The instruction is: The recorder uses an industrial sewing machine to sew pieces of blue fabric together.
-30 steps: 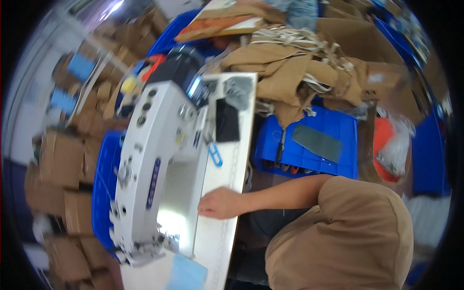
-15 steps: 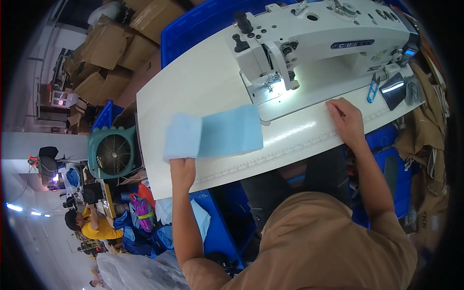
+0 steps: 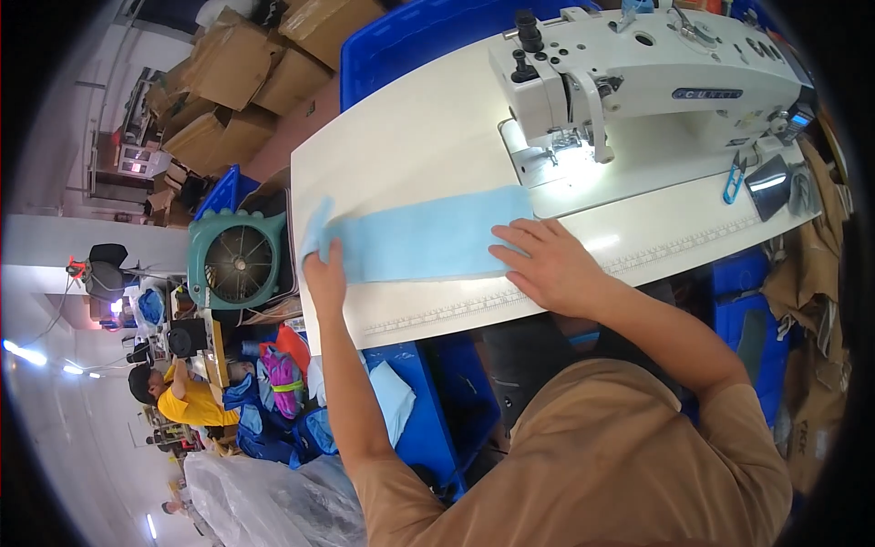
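Observation:
A light blue fabric strip (image 3: 428, 234) lies stretched out on the white sewing table. At its left end, my left hand (image 3: 325, 278) pinches the cloth, and a flap of it stands up bent over the thumb. My right hand (image 3: 550, 266) rests palm down at the strip's right end with its fingers spread, the fingertips on the fabric. Just beyond the strip's right end stands a white sewing machine (image 3: 656, 87), its lamp lighting the needle area.
A printed ruler (image 3: 437, 310) runs along the table's near edge. Blue thread snips (image 3: 734, 180) and a dark flat piece (image 3: 768, 185) lie at the right. Left of the table stands a green fan (image 3: 239, 262); behind it is a blue bin (image 3: 401, 46). A person in yellow (image 3: 187, 401) sits farther off.
The folded-over end of the fabric has been drawn left, so the strip lies longer. My right hand has moved left from the table edge onto its right end. The view has shifted slightly.

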{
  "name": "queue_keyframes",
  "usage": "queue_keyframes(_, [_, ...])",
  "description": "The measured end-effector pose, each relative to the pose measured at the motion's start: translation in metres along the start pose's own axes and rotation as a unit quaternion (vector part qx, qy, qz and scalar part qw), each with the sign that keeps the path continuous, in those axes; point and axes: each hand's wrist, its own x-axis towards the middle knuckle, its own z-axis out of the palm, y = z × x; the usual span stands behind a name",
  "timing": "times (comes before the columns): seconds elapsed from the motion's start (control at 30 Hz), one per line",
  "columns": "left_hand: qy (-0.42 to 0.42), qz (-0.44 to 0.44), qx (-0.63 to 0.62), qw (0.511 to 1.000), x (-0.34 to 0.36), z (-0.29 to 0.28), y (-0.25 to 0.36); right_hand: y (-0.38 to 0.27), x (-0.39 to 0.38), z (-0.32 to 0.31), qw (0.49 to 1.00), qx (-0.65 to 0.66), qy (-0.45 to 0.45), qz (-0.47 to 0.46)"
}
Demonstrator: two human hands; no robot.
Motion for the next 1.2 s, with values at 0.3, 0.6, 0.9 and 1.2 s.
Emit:
queue_keyframes(0.3, [0.004, 0.004, -0.036, 0.999, -0.064, 0.008, -0.044, 0.019, -0.041, -0.013, 0.998, -0.026, -0.023, 0.061])
queue_keyframes(0.6, [0.012, 0.065, 0.093, 0.994, -0.075, -0.002, -0.006, 0.044, -0.036, -0.028, 0.984, 0.024, 0.071, 0.162])
queue_keyframes(0.9, [-0.062, 0.160, -0.023, 0.985, -0.087, 0.028, 0.085, 0.048, -0.008, -0.026, 0.982, 0.016, 0.018, 0.186])
queue_keyframes(1.2, [-0.207, 0.338, -0.043, 0.917, -0.042, 0.140, 0.215, 0.040, -0.027, -0.016, 0.993, -0.024, 0.019, 0.118])
